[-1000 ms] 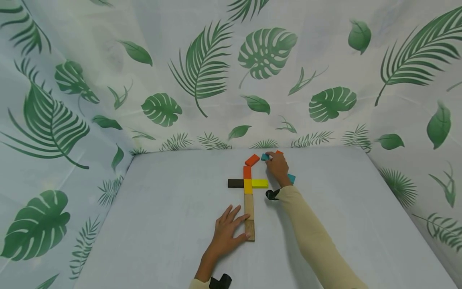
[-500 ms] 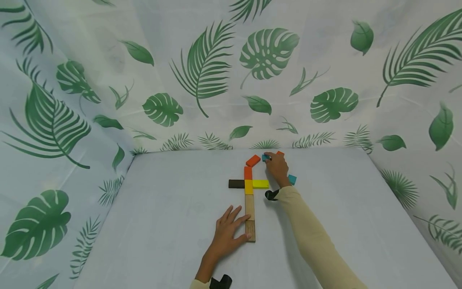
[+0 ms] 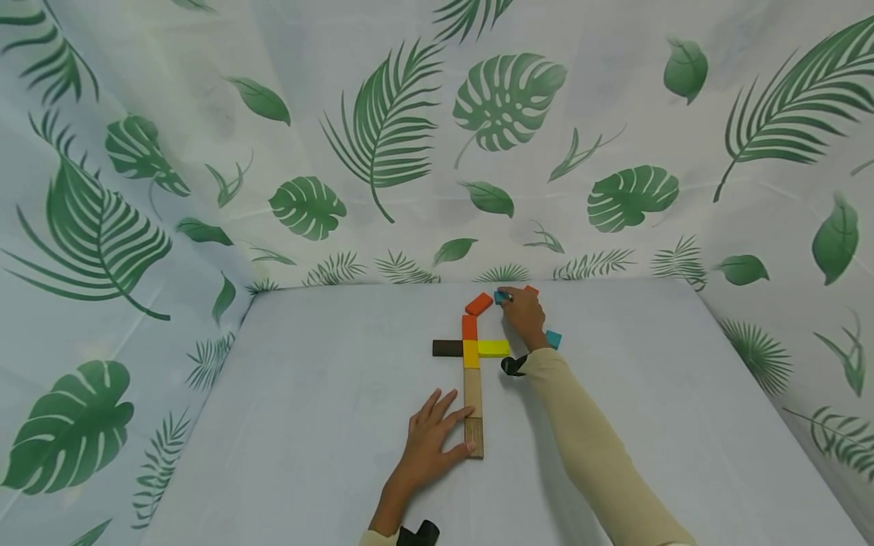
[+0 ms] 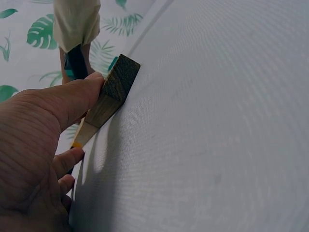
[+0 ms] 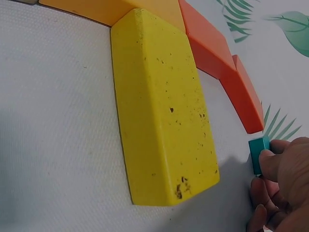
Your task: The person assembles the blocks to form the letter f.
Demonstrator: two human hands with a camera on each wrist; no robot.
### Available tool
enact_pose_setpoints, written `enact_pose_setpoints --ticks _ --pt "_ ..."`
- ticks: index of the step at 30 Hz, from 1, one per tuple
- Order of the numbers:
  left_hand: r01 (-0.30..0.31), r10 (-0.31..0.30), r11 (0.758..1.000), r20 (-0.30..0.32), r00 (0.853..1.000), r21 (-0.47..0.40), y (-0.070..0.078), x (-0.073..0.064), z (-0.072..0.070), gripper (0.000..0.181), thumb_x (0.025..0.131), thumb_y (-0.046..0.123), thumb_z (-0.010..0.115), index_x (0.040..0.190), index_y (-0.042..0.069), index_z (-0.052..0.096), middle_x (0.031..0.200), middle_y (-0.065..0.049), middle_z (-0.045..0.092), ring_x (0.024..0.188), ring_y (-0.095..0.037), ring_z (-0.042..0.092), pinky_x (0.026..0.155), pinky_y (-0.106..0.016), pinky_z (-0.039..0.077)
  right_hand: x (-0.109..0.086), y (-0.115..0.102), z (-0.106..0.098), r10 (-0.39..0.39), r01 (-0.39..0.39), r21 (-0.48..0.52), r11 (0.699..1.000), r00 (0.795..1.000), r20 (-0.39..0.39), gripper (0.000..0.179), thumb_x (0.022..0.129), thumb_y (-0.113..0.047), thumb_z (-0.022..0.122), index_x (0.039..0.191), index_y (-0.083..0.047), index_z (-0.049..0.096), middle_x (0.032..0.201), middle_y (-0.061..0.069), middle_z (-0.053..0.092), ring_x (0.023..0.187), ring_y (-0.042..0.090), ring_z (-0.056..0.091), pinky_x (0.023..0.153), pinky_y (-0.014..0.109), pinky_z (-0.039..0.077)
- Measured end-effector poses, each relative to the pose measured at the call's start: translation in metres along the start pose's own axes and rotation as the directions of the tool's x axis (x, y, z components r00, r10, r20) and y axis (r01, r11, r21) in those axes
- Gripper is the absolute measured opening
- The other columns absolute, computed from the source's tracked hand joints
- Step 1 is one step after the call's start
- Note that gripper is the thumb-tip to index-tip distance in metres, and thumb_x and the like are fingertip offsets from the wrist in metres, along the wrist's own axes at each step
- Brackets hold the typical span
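Note:
At the far side of the table, my right hand point(image 3: 524, 315) pinches a small teal block point(image 5: 258, 151) between thumb and fingers. It lies just right of a tilted red-orange block point(image 3: 479, 304), with a small gap between them. My left hand point(image 3: 429, 434) is spread beside the near end of a block row, thumb and index finger touching the side of the wooden blocks point(image 3: 473, 437). Further along stand a yellow-orange block point(image 3: 471, 354) and an upright-lying red-orange block point(image 3: 469, 327). A dark block point(image 3: 447, 348) and a yellow block point(image 5: 164, 111) extend sideways from the row.
Another orange block point(image 3: 532, 290) shows partly behind my right hand. A blue block point(image 3: 553, 339) lies to the right of the right wrist, partly hidden. White cloth covers the table point(image 3: 307, 394); a leaf-patterned curtain point(image 3: 382, 227) rises at its far edge.
My right hand shifts only very slightly with the teal block. The left hand stays against the wooden blocks.

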State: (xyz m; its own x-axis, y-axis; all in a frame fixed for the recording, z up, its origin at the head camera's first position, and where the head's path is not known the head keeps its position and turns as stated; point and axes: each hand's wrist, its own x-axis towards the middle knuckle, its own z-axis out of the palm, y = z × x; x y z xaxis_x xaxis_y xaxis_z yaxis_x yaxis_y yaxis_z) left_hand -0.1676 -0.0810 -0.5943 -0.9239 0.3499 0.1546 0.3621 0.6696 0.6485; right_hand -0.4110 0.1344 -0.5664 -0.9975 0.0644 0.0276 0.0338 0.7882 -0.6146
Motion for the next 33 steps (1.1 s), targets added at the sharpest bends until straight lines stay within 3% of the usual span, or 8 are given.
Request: enact_pose_setpoints --ticks 10,15,25,33 --pt "0.006 -0.006 1.0 0.001 1.0 0.004 0.0018 -0.0001 -0.0001 0.053 0.09 0.046 0.064 0.139 0.026 0.055 0.156 -0.009 0.037 0.148 -0.037 0.022 0.104 -0.061 0.028 0.0001 -0.0018 -0.002 -0.015 0.015 0.0 1.0 1.0 0.017 0.036 0.097 -0.012 0.052 0.131 -0.015 0.063 0.118 0.018 0.066 0.064 0.024 0.05 0.046 0.029 0.033" --pt "-0.001 0.001 1.0 -0.006 1.0 -0.001 0.0004 0.0003 0.0006 0.054 0.09 0.047 0.064 0.139 0.027 0.055 0.156 -0.009 0.038 0.148 -0.037 0.022 0.104 -0.061 0.028 0.0022 -0.0018 -0.0021 -0.015 0.015 -0.01 1.0 1.0 0.026 0.037 0.097 -0.013 0.052 0.132 -0.015 0.063 0.116 0.018 0.066 0.066 0.025 0.05 0.048 0.028 0.035" --pt "-0.005 0.005 1.0 -0.008 1.0 0.007 -0.0031 0.0004 0.0026 0.054 0.091 0.049 0.062 0.14 0.029 0.054 0.156 -0.007 0.037 0.148 -0.036 0.022 0.104 -0.061 0.028 0.0075 -0.0015 0.0006 -0.004 0.004 -0.011 1.0 0.999 0.042 0.036 0.097 -0.014 0.053 0.132 -0.017 0.063 0.109 0.016 0.066 0.056 0.021 0.041 0.045 0.028 0.028" --pt "-0.01 0.01 1.0 -0.008 1.0 0.001 -0.0024 0.0001 0.0012 0.054 0.091 0.048 0.062 0.14 0.029 0.054 0.156 -0.008 0.037 0.148 -0.036 0.022 0.103 -0.06 0.028 0.0072 -0.0019 0.002 -0.011 0.012 -0.028 1.0 1.0 0.028 0.036 0.097 -0.014 0.052 0.131 -0.017 0.064 0.111 0.016 0.065 0.064 0.026 0.049 0.047 0.028 0.034"
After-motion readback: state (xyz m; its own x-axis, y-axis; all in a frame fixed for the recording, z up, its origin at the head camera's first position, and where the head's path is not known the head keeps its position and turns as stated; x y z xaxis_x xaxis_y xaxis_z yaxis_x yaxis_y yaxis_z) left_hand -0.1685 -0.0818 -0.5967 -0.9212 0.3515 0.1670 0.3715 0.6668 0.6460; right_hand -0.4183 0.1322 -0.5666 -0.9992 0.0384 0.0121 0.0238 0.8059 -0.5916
